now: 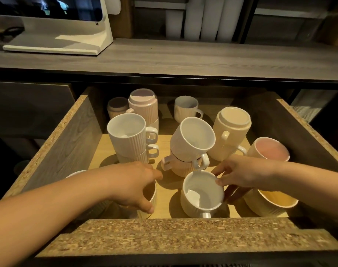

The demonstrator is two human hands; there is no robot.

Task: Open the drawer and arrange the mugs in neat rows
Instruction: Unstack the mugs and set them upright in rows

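The drawer (83,132) is pulled out below the bench (183,56), with mugs scattered and stacked inside. At its front, a ribbed mug (151,199) is clasped by the left hand (133,185). Beside it, the rim of a white mug (202,195) is pinched by the right hand (241,175).
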